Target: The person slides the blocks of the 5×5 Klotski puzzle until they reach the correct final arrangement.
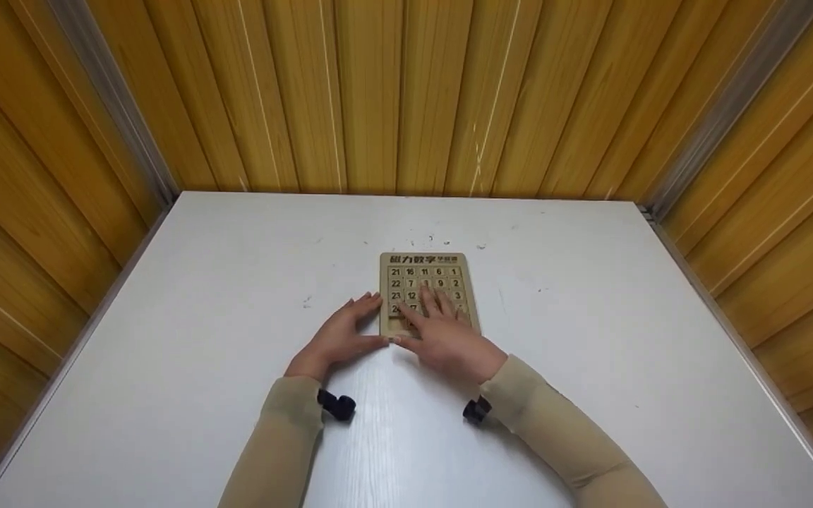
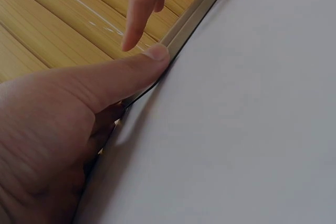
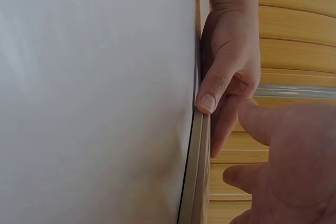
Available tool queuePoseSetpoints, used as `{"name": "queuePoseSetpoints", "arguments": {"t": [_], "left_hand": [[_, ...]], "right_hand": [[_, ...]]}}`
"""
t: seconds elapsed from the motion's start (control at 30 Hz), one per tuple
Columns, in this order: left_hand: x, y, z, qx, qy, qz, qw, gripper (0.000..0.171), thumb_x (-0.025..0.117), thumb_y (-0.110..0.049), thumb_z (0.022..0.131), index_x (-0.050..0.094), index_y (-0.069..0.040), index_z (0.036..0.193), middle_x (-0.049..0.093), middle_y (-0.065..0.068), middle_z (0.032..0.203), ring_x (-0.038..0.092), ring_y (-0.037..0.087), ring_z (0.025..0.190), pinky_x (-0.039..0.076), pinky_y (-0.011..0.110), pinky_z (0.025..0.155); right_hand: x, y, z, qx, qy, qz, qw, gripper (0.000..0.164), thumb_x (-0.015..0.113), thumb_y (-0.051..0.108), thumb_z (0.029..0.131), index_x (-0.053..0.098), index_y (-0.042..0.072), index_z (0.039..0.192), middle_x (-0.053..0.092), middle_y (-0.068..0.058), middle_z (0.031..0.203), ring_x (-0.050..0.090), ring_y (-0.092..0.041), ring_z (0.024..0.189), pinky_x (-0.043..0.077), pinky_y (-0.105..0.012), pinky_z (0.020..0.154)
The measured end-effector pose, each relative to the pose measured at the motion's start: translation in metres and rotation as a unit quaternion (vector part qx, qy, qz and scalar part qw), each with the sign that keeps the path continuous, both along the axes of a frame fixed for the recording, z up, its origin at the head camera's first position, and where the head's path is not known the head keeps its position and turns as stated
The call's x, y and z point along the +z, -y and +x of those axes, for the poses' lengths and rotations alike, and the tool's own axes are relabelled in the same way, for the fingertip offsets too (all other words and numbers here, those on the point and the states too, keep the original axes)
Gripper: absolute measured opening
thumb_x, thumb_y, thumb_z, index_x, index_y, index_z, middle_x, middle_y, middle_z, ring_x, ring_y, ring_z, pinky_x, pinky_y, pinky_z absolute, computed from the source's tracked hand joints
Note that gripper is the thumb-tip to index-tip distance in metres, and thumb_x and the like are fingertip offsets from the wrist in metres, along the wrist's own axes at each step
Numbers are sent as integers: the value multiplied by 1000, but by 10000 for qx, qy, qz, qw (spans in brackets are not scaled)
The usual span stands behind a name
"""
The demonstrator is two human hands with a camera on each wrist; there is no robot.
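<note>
A wooden number sliding puzzle lies flat on the white table, with dark characters along its top and numbered square tiles in rows below. My left hand holds its lower left corner, fingers along the left side and thumb at the bottom edge. In the left wrist view that thumb presses on the frame's edge. My right hand is spread over the lower right tiles, fingertips on them and several numbers hidden beneath. A bare slot shows at the lower left. The right wrist view catches the right hand from the side, its fingers over the board.
The white table stretches out on all sides of the puzzle, with small dark marks beyond it. Wood-look panel walls enclose the back and both sides. Each wrist carries a small black camera on its beige sleeve.
</note>
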State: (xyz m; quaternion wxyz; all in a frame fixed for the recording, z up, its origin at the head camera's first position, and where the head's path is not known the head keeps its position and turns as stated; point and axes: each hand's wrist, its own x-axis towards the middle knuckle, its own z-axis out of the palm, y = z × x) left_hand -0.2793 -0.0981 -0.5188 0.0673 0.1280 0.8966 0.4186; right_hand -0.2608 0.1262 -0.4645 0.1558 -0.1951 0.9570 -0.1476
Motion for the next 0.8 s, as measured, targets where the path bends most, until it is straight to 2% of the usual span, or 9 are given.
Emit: {"name": "queuePoseSetpoints", "arguments": {"t": [0.13, 0.3, 0.43, 0.57, 0.8], "left_hand": [[0, 0, 0, -30, -38, 41, 10000, 83, 84, -33, 85, 45, -16, 156, 34, 5, 168, 22, 40, 158, 19, 56, 131], [0, 0, 0, -39, -84, 96, 9999, 82, 85, -30, 85, 46, -14, 155, 35, 8, 167, 24, 39, 158, 19, 55, 131], [0, 0, -1, -23, -28, 31, 10000, 82, 85, -31, 85, 46, -16, 155, 36, 6, 167, 24, 36, 159, 20, 54, 132], [0, 0, -2, -5, -5, 5, 10000, 83, 85, -31, 84, 46, -18, 156, 36, 5, 167, 24, 37, 159, 21, 55, 131], [-1, 0, -2, -15, 11, -71, 10000, 84, 85, -34, 84, 45, -20, 156, 35, 4, 167, 23, 37, 159, 20, 54, 131]], "right_hand": [[-4, 2, -7, -19, 5, 113, 9999, 76, 40, 70, 100, 18, 36, 165, -12, -10, 174, -9, -43, 160, 6, -67, 129], [-6, 3, -8, 29, -27, 160, 9999, 76, 42, 69, 100, 20, 35, 165, -14, -11, 174, -9, -43, 160, 5, -68, 128], [-7, 2, -4, 85, 5, 112, 9999, 75, 44, 66, 101, 21, 33, 165, -13, -12, 174, -8, -44, 160, 5, -69, 128], [-7, 1, 3, 86, 65, 178, 9998, 75, 45, 66, 101, 18, 37, 165, -14, -9, 174, -10, -41, 160, 3, -70, 128], [-5, -1, 13, 155, 44, 317, 9994, 76, 47, 65, 101, 16, 39, 165, -9, -10, 175, -8, -39, 161, 5, -72, 127]]}}
